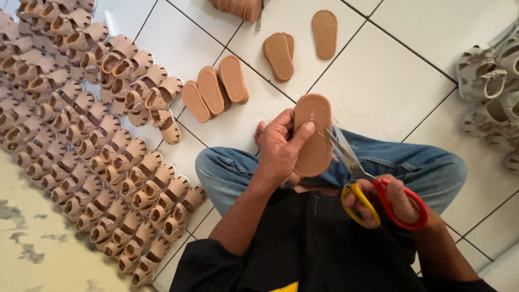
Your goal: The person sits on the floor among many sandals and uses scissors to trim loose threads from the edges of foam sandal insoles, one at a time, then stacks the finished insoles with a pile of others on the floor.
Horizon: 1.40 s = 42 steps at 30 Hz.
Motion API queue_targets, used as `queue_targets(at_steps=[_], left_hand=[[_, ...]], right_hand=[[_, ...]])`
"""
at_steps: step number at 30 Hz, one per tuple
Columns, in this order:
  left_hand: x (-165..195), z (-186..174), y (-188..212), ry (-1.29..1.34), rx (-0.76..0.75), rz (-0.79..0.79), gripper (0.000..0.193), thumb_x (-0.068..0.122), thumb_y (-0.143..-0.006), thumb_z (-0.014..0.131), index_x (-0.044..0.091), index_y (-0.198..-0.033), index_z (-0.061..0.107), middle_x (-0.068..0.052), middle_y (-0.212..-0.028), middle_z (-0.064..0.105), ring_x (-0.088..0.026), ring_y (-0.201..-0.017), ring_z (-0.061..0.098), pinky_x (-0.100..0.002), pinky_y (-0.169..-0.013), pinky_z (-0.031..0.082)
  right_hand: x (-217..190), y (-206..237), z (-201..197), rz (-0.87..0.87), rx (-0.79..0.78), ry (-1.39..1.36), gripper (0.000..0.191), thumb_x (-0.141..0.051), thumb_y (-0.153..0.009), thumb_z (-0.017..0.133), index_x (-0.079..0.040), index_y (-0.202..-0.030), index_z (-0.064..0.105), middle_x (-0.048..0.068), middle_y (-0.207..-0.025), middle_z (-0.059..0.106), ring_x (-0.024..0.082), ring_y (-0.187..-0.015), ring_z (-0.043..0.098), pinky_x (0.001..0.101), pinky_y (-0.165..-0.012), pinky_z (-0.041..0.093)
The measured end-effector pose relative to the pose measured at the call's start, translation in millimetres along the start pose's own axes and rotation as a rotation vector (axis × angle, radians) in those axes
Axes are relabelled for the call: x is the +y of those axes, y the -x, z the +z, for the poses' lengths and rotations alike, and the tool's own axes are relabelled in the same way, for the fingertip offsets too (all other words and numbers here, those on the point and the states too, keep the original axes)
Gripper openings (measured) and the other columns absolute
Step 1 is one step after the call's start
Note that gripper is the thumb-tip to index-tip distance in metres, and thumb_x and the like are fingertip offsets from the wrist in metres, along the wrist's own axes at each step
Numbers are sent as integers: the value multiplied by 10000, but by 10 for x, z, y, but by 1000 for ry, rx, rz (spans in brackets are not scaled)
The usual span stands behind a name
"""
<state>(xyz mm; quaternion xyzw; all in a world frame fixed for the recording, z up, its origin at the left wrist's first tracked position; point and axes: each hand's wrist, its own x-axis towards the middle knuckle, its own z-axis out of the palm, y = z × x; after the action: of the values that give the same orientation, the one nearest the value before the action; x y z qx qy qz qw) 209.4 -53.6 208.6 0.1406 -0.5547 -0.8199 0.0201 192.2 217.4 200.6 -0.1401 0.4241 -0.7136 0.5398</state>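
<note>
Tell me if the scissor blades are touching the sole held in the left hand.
Touching: the head view shows the scissors blade tips meeting the sole's right edge.

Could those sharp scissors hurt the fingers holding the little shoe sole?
Maybe. The scissors in the right hand have their blades right at the edge of the tan sole, close to the left hand and its thumb, so a slip might nick it. The blades could also cut into the sole itself. The jeans lie just under the blade tips, so a drop might poke a leg.
</note>
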Motion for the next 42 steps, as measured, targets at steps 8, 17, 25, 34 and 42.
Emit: queue_targets(at_steps=[8, 17, 25, 34, 42], left_hand=[[10, -15, 65, -69, 21, 35, 266, 134, -1033, 671, -39, -1230, 628, -51, -1053, 711, -68, -933, 644, -227, -852, 536], [24, -24, 78, 68, -92, -13, 400, -6, -968, 617, -25, -1351, 506, -100, -1199, 659, -124, -1102, 647, -276, -975, 542], [-113, -60, 74, 202, -17, 4, 221, 65, -1092, 555, -28, -1289, 592, -40, -1145, 663, -79, -1097, 590, -225, -977, 491], [147, -54, 53, -300, -206, -15, 250, 165, -1043, 642, 21, -1246, 664, 7, -964, 727, -60, -898, 663, -217, -801, 552], [348, -218, 84, 697, -282, -172, 708, 568, -993, 532, -14, -1395, 506, -148, -1231, 685, -224, -1129, 707, -382, -1028, 561]], right_hand=[[321, -131, -178, -192, 111, -141, 916, -736, -1052, 364, 126, -986, 669, 41, -563, 546, 138, -428, 466, 276, -393, 410], [-189, -418, 173, -467, 677, 727, 341, -82, -923, 790, 61, -1180, 618, 109, -1026, 690, 167, -930, 661, 301, -818, 537], [-261, -653, 421, -317, 695, 746, 342, -137, -892, 792, 14, -1159, 641, 101, -1006, 752, 164, -898, 743, 312, -801, 626], [-448, -568, 225, -339, 633, 574, 286, -156, -943, 672, 17, -1171, 654, 79, -956, 733, 138, -782, 705, 273, -668, 599], [-754, -665, 463, -474, 847, 301, 167, -53, -1012, 642, 55, -1120, 576, 119, -887, 675, 194, -674, 715, 315, -619, 622]])
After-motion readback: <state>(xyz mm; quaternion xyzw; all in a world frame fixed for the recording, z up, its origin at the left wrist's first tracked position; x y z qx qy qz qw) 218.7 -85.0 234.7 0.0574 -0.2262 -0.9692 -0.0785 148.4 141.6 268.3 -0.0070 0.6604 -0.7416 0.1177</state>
